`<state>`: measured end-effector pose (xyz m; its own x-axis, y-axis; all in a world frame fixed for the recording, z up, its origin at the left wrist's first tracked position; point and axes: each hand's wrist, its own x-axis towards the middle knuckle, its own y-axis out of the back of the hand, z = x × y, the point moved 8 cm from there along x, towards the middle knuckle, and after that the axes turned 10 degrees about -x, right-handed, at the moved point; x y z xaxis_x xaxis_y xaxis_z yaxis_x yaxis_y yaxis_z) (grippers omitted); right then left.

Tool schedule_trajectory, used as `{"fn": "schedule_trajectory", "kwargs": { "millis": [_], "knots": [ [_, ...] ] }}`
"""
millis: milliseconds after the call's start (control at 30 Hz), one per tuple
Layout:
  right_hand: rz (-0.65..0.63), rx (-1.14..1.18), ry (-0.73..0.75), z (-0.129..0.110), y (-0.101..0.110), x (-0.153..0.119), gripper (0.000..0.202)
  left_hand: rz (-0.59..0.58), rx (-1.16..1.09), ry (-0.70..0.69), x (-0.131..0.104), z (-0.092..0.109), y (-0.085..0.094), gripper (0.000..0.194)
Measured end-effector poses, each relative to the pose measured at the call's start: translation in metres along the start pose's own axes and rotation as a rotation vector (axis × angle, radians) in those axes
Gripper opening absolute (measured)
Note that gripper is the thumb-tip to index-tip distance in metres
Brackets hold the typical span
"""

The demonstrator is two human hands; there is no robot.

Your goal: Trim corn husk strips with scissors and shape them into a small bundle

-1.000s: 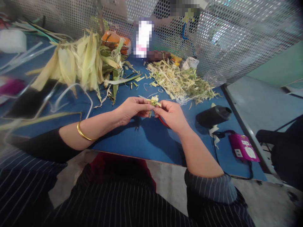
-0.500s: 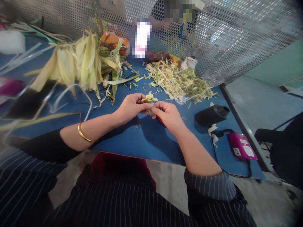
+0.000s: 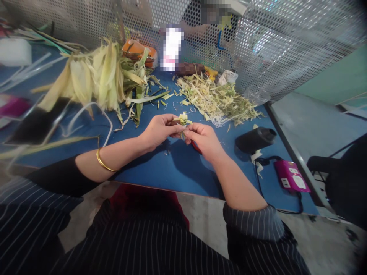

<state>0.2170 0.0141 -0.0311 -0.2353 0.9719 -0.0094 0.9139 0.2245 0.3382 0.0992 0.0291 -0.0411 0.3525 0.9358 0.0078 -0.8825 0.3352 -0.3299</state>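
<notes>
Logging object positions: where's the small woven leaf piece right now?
In the head view, centre: the woven leaf piece is pinched between the left hand and right hand, above the blue table.

Lying on the table [image 3: 160, 172]: a heap of long leaves [image 3: 97, 76] at the far left, a pile of cut scraps [image 3: 218, 101] at the far right. Sitting between and nearer: the left hand [image 3: 157, 131] and right hand [image 3: 203, 139], meeting at a small leaf knot [image 3: 182, 119]. Standing right of the hands: a cylinder [image 3: 255, 139], then a power strip [image 3: 291, 179]. Rising behind everything: a mesh screen [image 3: 286, 46].
</notes>
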Motion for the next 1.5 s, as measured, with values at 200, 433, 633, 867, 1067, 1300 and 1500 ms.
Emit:
{"fn": "schedule_trajectory", "kwargs": {
  "millis": [200,433,633,867,1067,1300,1500],
  "knots": [
    [0.008,-0.08,0.0,-0.001,0.002,-0.001,0.011,-0.031,-0.014,0.049,0.001,-0.004,0.0,0.02],
    [0.007,-0.108,0.043,-0.007,0.0,-0.003,0.011,-0.006,-0.019,-0.006,0.0,-0.005,0.0,0.019],
    [0.025,-0.114,0.044,-0.009,0.0,-0.004,0.012,0.03,-0.055,0.03,0.0,-0.008,0.002,0.022],
    [-0.005,-0.007,0.007,-0.007,-0.001,-0.005,0.014,0.03,0.028,-0.006,0.002,-0.001,0.004,0.018],
    [0.109,-0.168,0.055,-0.009,0.01,-0.004,0.015,0.014,0.004,0.039,0.004,-0.002,0.006,0.019],
    [0.144,-0.112,0.033,-0.003,0.014,-0.003,0.017,0.027,0.006,0.019,0.004,-0.001,0.006,0.016],
    [0.044,0.039,-0.131,0.008,0.002,-0.004,0.026,0.107,0.033,-0.083,0.004,0.007,0.012,0.016]
  ]
}}
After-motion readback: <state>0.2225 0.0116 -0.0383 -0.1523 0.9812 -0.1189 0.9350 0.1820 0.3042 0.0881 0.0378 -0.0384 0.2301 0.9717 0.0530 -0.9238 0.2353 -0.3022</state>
